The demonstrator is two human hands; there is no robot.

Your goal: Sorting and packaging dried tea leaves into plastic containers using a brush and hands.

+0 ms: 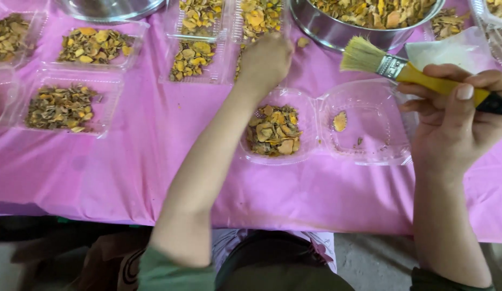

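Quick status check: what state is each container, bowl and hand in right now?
Hinged clear container: open, left half filled with dried slices, right half nearly empty.
Steel bowl: full of dried slices.
Trays at left: uncovered, filled.
Brush: held, bristles pointing left.
Right hand: closed around the brush handle.
Left hand: reaching towards the far trays, fingers hidden.

The brush (407,67) has pale coarse bristles, a shiny metal ferrule and a smooth yellow handle. Glossy clear plastic makes the open tray (364,145); the bowl (337,32) is polished steel. A pink cloth (132,167) with a faint sheen covers the counter.
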